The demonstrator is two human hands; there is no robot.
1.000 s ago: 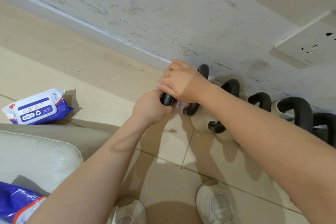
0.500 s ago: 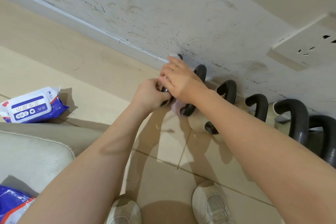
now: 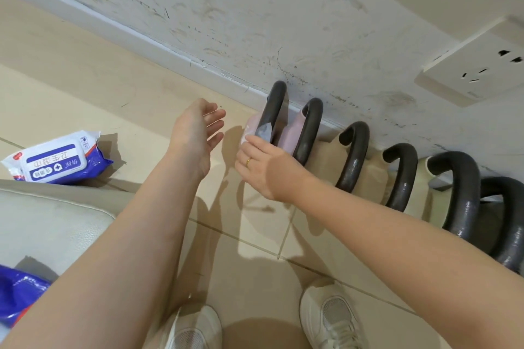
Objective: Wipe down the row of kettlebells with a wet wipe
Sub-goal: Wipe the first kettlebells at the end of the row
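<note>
Our right hand (image 3: 265, 167) presses the wipe (image 3: 246, 137) against the pink kettlebell (image 3: 252, 125); our left hand (image 3: 195, 133) hangs open, empty.

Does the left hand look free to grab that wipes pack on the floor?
Probably yes: the left hand is open and empty, with bare tiles between it and the wipes pack.

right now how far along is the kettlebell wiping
Early. Nothing looks clearly finished. In hand: the right hand presses a wet wipe against the first pink kettlebell at the row's left end; the left hand hovers open beside it. Left: the second pink kettlebell and the dark-handled ones to its right, untouched. The wipe pack lies on the floor.
</note>
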